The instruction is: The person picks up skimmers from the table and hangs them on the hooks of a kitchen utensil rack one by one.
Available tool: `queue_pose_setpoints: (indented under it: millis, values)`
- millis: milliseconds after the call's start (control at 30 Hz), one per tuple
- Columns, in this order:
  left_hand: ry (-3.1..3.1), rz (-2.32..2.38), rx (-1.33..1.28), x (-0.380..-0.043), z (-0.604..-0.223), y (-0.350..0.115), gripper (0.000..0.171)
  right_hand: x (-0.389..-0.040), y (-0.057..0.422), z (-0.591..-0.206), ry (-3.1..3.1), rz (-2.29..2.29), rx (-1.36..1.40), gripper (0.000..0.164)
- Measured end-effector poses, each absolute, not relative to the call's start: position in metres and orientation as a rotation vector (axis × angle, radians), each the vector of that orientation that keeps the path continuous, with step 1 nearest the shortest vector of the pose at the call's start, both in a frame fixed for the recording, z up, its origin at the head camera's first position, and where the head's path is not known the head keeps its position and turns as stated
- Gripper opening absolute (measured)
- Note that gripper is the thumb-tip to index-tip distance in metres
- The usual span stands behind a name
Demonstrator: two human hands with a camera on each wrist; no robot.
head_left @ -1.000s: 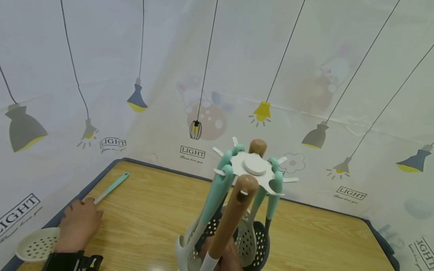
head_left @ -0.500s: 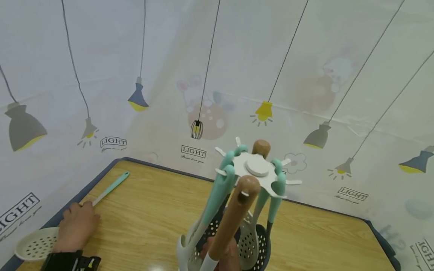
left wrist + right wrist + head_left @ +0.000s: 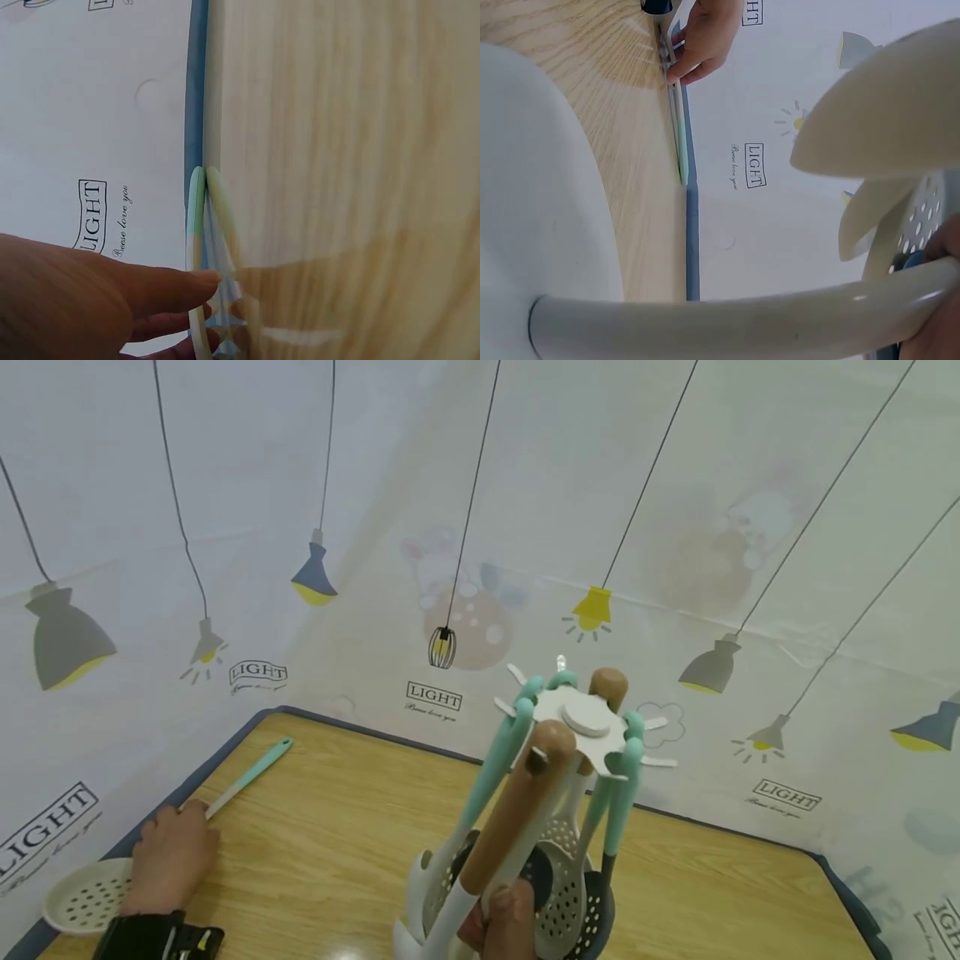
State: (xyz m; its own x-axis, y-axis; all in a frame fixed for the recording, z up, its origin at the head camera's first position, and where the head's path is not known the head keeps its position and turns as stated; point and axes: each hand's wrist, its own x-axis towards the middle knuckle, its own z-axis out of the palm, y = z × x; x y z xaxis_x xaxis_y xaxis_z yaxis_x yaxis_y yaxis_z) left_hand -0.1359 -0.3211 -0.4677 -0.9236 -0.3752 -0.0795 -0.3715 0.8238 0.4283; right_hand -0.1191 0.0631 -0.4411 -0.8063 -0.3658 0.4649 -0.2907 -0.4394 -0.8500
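Observation:
My left hand (image 3: 176, 853) lies low at the table's left side, its thumb and fingers pinching the handle (image 3: 196, 214) of a pale skimmer (image 3: 82, 900). The perforated bowl is beside the wrist, and the teal handle end points away across the wood. At front centre my right hand (image 3: 512, 920) grips the white pole (image 3: 727, 326) of a utensil stand, whose notched top (image 3: 585, 718) tilts right. Several teal-handled utensils (image 3: 501, 760) and brown-handled ones hang around it; one brown handle (image 3: 528, 793) crosses in front. Hanging heads partly hide the right fingers.
The wood-patterned tabletop (image 3: 345, 827) has a dark blue border (image 3: 390, 739). Behind and to the left stands a pale printed wall covering (image 3: 360, 627) with lamp drawings. The stand's wide white base (image 3: 540, 187) fills the left of the right wrist view.
The stand has turned and shifted slightly right, with its hanging utensils changing position around the pole. More of the right thumb shows. The left hand stays on the skimmer's handle.

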Motion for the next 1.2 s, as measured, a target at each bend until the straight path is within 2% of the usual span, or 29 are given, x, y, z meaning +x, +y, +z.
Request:
queue_pose_setpoints:
  millis: [333,500,800,1067,1200]
  values:
    - [-2.933,-0.767,0.635,-0.141,-0.470,-0.326,0.040,-0.119,0.056,-0.432,1.831,-2.505,-0.896,0.072]
    - [-2.912,-0.800,0.611,-0.141,-0.472,-0.328,0.039,-0.123,0.053,-0.432,1.890,-2.524,-1.007,0.070]
    - [-2.886,-0.814,0.602,-0.142,-0.475,-0.327,0.039,-0.130,0.052,-0.436,1.948,-2.610,-1.001,0.068]
    - [-2.902,-0.821,0.567,-0.144,-0.479,-0.324,0.032,-0.133,0.054,-0.433,1.983,-2.677,-0.798,0.068]
    - [-2.895,-0.824,0.544,-0.144,-0.477,-0.321,0.031,-0.136,0.055,-0.435,2.019,-2.696,-0.852,0.067]
